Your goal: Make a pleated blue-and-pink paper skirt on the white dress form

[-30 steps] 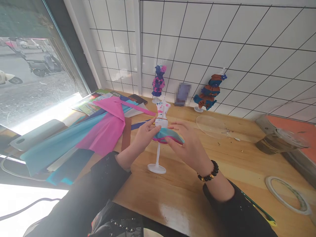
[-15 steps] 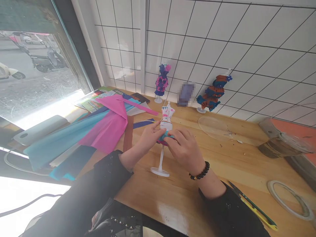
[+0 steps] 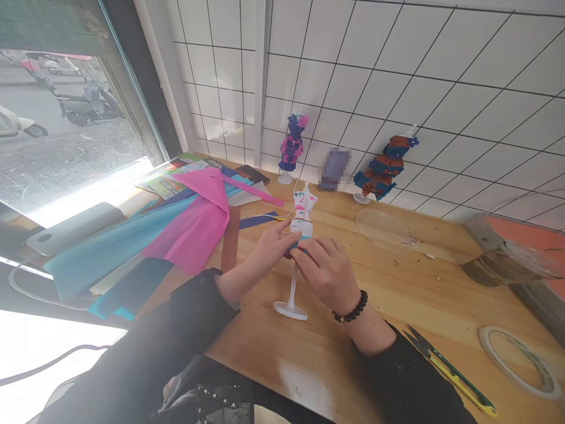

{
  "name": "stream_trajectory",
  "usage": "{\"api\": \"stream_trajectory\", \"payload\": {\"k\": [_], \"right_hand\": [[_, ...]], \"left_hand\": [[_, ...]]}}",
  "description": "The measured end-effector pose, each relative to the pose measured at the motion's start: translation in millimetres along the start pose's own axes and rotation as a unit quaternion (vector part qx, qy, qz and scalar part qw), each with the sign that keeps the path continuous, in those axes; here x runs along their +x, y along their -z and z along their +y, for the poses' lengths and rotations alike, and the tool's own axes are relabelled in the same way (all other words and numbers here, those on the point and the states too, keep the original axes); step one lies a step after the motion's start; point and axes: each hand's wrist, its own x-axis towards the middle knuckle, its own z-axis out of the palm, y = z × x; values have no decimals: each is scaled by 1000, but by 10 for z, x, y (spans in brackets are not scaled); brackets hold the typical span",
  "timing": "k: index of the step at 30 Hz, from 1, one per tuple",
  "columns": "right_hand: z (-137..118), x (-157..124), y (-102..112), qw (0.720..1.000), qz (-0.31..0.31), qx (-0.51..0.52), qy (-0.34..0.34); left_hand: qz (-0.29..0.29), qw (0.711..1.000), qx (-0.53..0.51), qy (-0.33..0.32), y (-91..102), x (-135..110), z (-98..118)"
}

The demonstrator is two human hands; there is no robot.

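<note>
A small white dress-form mannequin [image 3: 302,206] with pink and teal patches on its bodice stands upright on a thin stem and round base. Around its lower end lies a teal crepe-paper strip [image 3: 304,239], partly hidden by fingers. My left hand [image 3: 276,250] is closed at the strip's left side, its thumb and fingers pressing it against the form. From the right, my right hand [image 3: 329,268], wearing a black bead bracelet, pinches the same strip with thumb and fingertips. The tips of both hands nearly meet there.
Pink crepe paper [image 3: 198,229] and blue sheets spread on the left. Behind stand two dressed mannequins [image 3: 292,147], [image 3: 384,168] near the tiled wall. Yellow-handled thread snips [image 3: 454,371], a tape roll [image 3: 521,362] and a clear container [image 3: 507,262] lie right.
The mannequin and both hands appear slightly further right in view. My fingers have shifted a little on the teal paper, and less of the magenta edge below it shows.
</note>
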Motion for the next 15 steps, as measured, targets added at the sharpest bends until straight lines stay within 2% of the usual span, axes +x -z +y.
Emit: {"api": "stream_trajectory", "payload": {"k": [11, 15], "right_hand": [[-47, 3, -38, 999, 21, 7, 39], [-31, 0, -30, 998, 22, 57, 35]], "left_hand": [[20, 998, -39, -39, -1, 34, -49], [32, 997, -41, -51, 10, 41, -64]]}}
